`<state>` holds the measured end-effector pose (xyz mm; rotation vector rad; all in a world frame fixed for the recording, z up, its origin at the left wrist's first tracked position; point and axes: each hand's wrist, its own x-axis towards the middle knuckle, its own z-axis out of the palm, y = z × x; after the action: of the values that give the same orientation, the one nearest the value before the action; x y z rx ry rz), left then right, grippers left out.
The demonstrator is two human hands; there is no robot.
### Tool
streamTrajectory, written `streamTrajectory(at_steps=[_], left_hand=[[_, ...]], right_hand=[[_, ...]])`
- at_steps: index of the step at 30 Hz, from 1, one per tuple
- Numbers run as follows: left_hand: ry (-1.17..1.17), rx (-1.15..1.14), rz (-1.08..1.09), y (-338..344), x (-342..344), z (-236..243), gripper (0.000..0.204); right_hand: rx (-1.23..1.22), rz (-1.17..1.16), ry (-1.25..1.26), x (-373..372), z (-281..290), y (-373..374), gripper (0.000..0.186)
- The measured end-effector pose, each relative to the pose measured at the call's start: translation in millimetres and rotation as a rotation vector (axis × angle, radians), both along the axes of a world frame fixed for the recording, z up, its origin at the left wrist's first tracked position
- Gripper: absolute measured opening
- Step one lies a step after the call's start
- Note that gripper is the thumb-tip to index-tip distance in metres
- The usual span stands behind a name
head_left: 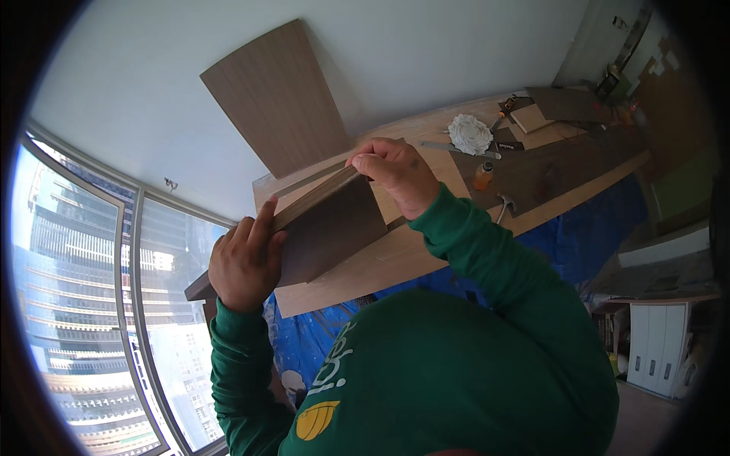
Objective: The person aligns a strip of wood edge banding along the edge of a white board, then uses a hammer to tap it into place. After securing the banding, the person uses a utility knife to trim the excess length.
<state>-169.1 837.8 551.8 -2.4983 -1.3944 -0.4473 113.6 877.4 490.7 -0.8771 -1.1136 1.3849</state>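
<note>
A dark brown wooden board [334, 232] stands tilted on its long edge over the workbench, its lighter, narrow edge facing up. My left hand [247, 262] grips the board near its left end. Its index finger reaches along the upper edge and its thumb lies against the near face. At the board's right upper corner, my right hand [399, 173] is closed in a pinch with thumb and index finger together. Whatever lies between those fingertips is too small to make out.
Behind, a brown panel [277, 99] leans on the wall. The wooden workbench [365, 266] bears a hammer [506, 205], an orange-filled bottle [483, 176], a crumpled white bundle [471, 134] and more boards [574, 106]. Blue sheeting [585, 228] lies below; windows [171, 258] are at left.
</note>
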Motion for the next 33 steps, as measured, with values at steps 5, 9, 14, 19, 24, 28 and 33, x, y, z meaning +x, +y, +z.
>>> streamTrajectory(at_steps=[5, 9, 14, 19, 24, 28, 33], left_hand=[[0.014, 0.046, -0.043, 5, 1, -1, 0.051], [0.032, 0.037, -0.047, 9, -2, -2, 0.049], [0.018, 0.032, -0.051, 11, -3, -2, 0.048], [-0.010, 0.036, -0.060, 14, 0, 1, 0.050], [-0.042, -0.022, 0.008, 15, 0, 5, 0.024], [-0.046, 0.041, 0.012, 20, -6, 2, 0.033], [-0.085, 0.015, 0.065, 21, -12, -1, 0.040]], right_hand=[[0.202, -0.263, -0.015, 3, -8, -8, 0.034], [-0.116, -0.222, 0.004, 55, -51, -28, 0.040], [-0.291, 0.010, -0.322, 83, -132, -81, 0.039], [-0.327, 0.305, -0.541, 70, -195, -121, 0.043], [-0.372, 0.374, -0.547, 57, -230, -129, 0.037], [-0.439, 0.262, -0.493, 68, -233, -124, 0.034], [-0.402, 0.292, -0.601, 84, -253, -110, 0.027]])
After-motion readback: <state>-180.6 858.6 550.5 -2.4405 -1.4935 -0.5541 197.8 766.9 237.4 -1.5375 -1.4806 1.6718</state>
